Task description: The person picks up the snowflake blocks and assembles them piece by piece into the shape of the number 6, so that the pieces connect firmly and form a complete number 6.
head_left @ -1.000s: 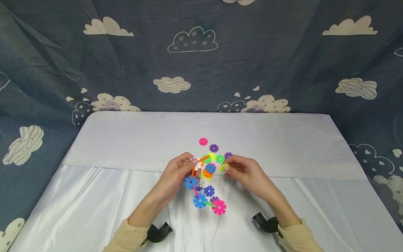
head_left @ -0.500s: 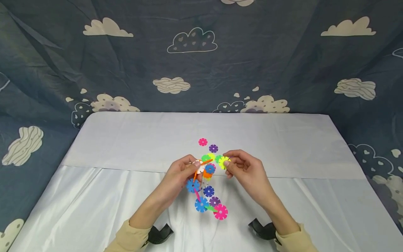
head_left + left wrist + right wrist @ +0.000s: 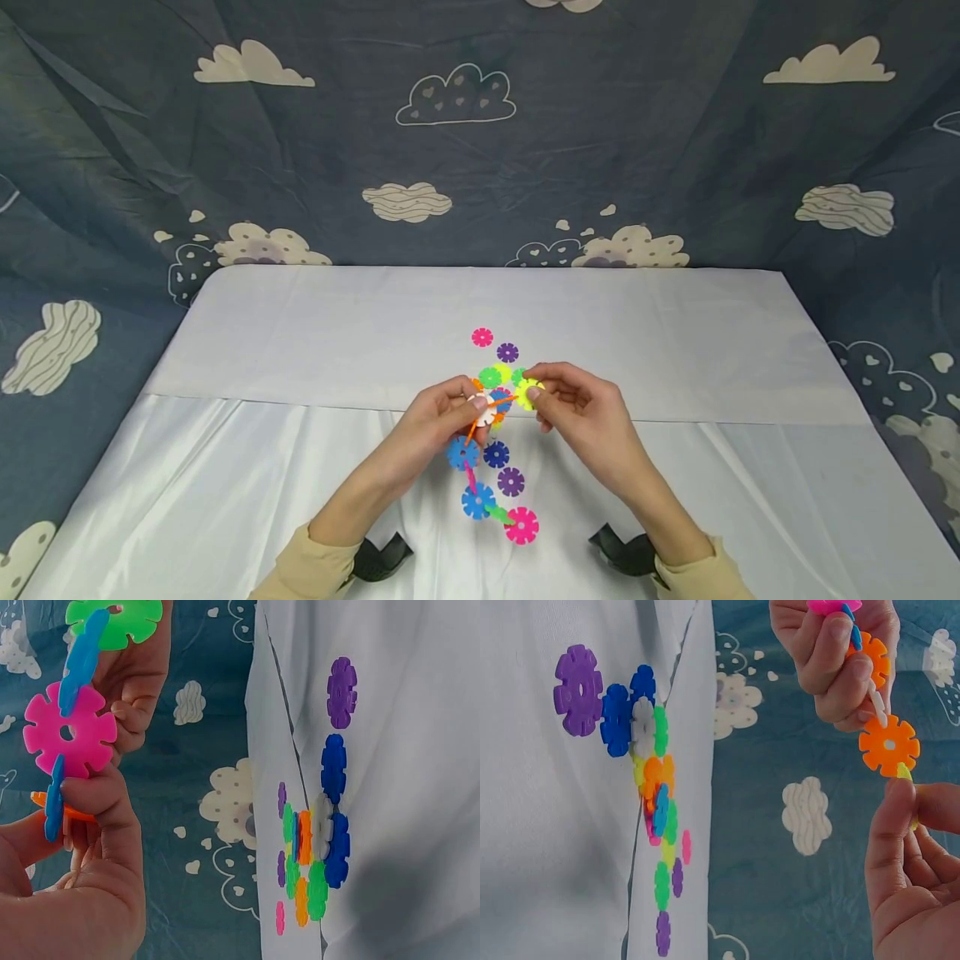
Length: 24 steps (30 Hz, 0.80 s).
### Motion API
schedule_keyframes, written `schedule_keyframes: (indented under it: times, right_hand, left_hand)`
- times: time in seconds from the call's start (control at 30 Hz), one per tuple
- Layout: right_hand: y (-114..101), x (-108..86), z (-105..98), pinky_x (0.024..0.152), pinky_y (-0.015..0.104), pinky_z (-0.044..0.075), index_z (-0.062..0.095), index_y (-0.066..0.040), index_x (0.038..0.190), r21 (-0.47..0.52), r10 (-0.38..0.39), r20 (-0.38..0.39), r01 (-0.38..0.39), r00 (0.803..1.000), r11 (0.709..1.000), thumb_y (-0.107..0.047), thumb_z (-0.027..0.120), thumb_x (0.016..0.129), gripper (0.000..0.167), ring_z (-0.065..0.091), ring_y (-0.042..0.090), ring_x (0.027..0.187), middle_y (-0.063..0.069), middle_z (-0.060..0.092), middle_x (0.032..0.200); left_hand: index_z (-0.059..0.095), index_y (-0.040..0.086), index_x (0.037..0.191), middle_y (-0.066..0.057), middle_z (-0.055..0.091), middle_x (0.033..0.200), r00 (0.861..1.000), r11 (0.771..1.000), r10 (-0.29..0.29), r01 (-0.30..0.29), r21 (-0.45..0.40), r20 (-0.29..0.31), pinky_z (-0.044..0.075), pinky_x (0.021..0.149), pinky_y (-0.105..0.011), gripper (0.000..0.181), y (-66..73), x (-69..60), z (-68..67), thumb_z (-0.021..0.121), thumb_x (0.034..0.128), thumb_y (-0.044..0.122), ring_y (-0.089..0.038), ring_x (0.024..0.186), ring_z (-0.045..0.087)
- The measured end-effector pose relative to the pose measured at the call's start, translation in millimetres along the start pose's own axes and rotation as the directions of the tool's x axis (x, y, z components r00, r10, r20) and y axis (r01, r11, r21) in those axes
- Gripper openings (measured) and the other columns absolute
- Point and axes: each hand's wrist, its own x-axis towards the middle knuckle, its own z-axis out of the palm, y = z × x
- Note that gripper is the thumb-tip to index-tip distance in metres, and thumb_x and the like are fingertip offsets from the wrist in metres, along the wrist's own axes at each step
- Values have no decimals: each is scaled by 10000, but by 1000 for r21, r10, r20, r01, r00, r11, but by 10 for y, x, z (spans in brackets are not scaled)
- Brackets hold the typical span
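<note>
My left hand (image 3: 426, 427) pinches a chain of slotted plastic flower discs near its white disc (image 3: 485, 411). Below that hand hang a blue disc (image 3: 462, 453), another blue disc (image 3: 477, 502) and a pink disc (image 3: 522, 526), with further discs seen edge-on between them. An orange disc (image 3: 889, 746) forms the chain's free end. My right hand (image 3: 592, 408) pinches a yellow disc (image 3: 904, 772) between thumb and forefinger. In the right wrist view, the yellow disc's edge meets the orange disc's rim; how deep the slots engage cannot be told.
Loose discs lie on the white cloth (image 3: 300, 333) beyond and below the hands, among them a pink one (image 3: 482, 337), a purple one (image 3: 512, 482) and a dark blue one (image 3: 496, 454). A dark cloud-patterned curtain (image 3: 600, 150) stands behind the table.
The yellow disc in my right hand has turned its face to the head camera and moved left to the orange disc. My left hand has shifted slightly right and down, lowering the hanging chain.
</note>
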Motion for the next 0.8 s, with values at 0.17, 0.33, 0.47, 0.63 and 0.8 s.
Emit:
schedule_keyframes:
  times: [0.17, 0.33, 0.47, 0.63, 0.8]
  right_hand:
    - [-5, -16, 42, 609, 315, 544, 671, -102, 1139, -3, 22, 12, -22, 1000, 1000, -141, 685, 940, 204, 601, 228, 656, 109, 614, 837]
    - [-11, -29, 92, 618, 348, 559, 682, -120, 1119, -14, 20, 0, -20, 1000, 1000, -127, 689, 935, 184, 608, 215, 651, 89, 620, 824]
    - [-11, -34, 114, 627, 355, 565, 687, -138, 1108, -23, 14, -9, -15, 1000, 1000, -116, 694, 929, 181, 610, 204, 652, 100, 623, 828]
    - [9, -26, 124, 636, 352, 565, 689, -134, 1120, -27, 18, -4, -18, 1000, 999, -119, 693, 930, 190, 618, 225, 666, 103, 626, 834]
    - [55, -25, 149, 674, 367, 560, 702, -140, 1161, -32, 17, 34, -16, 999, 999, -126, 670, 947, 217, 630, 260, 723, 59, 641, 884]
  left_hand:
    - [529, 14, 949, -87, 622, 726, 1000, 999, 18, -18, 37, 6, 461, 713, -289, 225, -20, -5, 6, 535, 1025, 227, -200, 683, 560]
    - [509, 28, 927, -101, 620, 730, 999, 997, 30, -29, 76, -12, 437, 739, -312, 190, -21, -11, 13, 524, 1025, 189, -211, 685, 540]
    - [498, 33, 926, -106, 620, 738, 999, 995, 30, -29, 91, -14, 424, 728, -309, 174, -6, -18, 14, 509, 1031, 172, -218, 690, 530]
    - [467, 39, 996, -99, 601, 747, 1000, 996, 17, -17, 84, -4, 425, 728, -302, 149, -23, -16, 22, 466, 1047, 179, -210, 701, 529]
    - [359, 51, 1200, -64, 513, 748, 999, 999, -27, 26, 29, 41, 419, 678, -274, 207, -53, -13, 75, 346, 1076, 217, -184, 653, 487]
